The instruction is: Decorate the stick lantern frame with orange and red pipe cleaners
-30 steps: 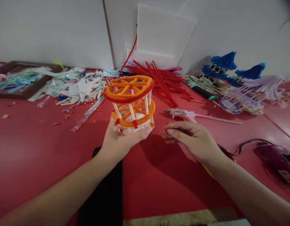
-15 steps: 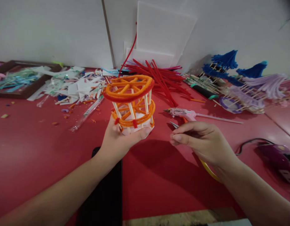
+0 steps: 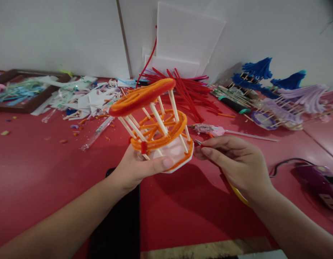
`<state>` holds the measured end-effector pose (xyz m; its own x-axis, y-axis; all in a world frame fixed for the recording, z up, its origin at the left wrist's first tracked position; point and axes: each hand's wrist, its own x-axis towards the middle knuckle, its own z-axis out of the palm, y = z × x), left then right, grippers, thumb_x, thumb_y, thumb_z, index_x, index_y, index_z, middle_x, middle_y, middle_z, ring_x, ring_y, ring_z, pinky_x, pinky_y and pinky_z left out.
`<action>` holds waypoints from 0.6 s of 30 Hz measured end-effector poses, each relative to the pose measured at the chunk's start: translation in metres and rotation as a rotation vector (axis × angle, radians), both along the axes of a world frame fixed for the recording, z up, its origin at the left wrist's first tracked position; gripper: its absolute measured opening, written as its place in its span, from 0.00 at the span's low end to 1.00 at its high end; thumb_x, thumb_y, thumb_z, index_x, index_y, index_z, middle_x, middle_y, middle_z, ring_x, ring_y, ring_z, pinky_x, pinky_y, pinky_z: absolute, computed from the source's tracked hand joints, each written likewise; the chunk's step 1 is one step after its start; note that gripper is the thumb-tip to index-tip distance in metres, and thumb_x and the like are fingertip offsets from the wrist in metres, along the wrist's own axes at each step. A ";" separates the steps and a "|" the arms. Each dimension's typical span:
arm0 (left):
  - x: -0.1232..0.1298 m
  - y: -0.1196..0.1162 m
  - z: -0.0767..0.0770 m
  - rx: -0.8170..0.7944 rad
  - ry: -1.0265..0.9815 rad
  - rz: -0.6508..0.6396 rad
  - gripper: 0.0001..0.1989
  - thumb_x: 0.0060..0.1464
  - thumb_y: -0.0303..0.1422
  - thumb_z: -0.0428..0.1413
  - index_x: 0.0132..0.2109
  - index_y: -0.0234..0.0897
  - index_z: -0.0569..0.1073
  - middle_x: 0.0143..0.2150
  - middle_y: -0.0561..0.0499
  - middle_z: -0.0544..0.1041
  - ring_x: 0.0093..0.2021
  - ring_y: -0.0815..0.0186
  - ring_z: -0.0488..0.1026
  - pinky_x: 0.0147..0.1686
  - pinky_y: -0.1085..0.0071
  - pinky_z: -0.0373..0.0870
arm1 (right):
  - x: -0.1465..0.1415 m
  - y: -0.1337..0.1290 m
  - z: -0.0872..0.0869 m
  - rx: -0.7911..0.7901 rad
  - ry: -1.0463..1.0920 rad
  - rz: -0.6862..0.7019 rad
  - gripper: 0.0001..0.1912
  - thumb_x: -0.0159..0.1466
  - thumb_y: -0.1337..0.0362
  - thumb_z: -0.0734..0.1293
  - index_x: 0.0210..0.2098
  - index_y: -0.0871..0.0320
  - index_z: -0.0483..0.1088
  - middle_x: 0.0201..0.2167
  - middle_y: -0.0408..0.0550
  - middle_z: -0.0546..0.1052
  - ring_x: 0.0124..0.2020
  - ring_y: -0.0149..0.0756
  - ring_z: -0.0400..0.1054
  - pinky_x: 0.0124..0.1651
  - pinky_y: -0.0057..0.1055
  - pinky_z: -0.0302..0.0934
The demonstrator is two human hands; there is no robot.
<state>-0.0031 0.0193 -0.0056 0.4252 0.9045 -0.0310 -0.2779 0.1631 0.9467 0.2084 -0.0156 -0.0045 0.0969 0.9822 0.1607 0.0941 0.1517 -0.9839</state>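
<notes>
My left hand (image 3: 139, 169) grips the base of a small round frame (image 3: 163, 138) made of orange pipe cleaner rings and pale wooden sticks. The frame is tilted, with its top ring leaning left and its white base showing at the lower right. Red bits wrap the middle ring. My right hand (image 3: 225, 158) is just right of the base, thumb and fingers pinched together. A small red piece seems to show at its fingertips, too small to make out. Pliers or cutters with a metal tip (image 3: 198, 142) and a yellow handle (image 3: 239, 194) lie behind and under that hand.
A pink glue gun (image 3: 209, 129) lies behind my right hand. Red pipe cleaners (image 3: 188, 97), paper scraps (image 3: 93, 99) and a framed tray (image 3: 28, 106) line the back. Blue and lilac models (image 3: 285, 100) stand right, near a purple power box (image 3: 316, 183). A black object (image 3: 115, 223) lies front left.
My left hand has tipped and turned the orange frame, bringing its base rightward and nearer my right hand. My right hand has shifted slightly, and red now shows at its fingertips.
</notes>
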 end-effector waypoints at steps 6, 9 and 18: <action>0.005 -0.002 0.001 -0.007 0.029 0.041 0.17 0.42 0.32 0.67 0.42 0.39 0.79 0.45 0.46 0.82 0.47 0.54 0.78 0.51 0.60 0.74 | 0.001 -0.001 0.000 0.054 -0.053 -0.046 0.03 0.57 0.69 0.72 0.31 0.55 0.76 0.30 0.44 0.82 0.31 0.32 0.78 0.38 0.25 0.75; 0.006 -0.001 0.000 -0.022 -0.014 0.017 0.18 0.42 0.31 0.67 0.44 0.39 0.78 0.47 0.46 0.81 0.48 0.54 0.78 0.51 0.61 0.74 | 0.003 -0.002 0.000 0.104 -0.110 -0.037 0.04 0.57 0.69 0.72 0.31 0.55 0.76 0.31 0.44 0.82 0.31 0.32 0.78 0.38 0.26 0.75; 0.006 0.000 0.002 -0.024 0.020 0.019 0.19 0.42 0.31 0.67 0.45 0.38 0.77 0.47 0.44 0.81 0.48 0.54 0.78 0.50 0.61 0.75 | 0.006 -0.002 -0.003 0.241 -0.172 -0.022 0.08 0.55 0.71 0.73 0.34 0.52 0.77 0.32 0.43 0.82 0.32 0.34 0.78 0.39 0.32 0.76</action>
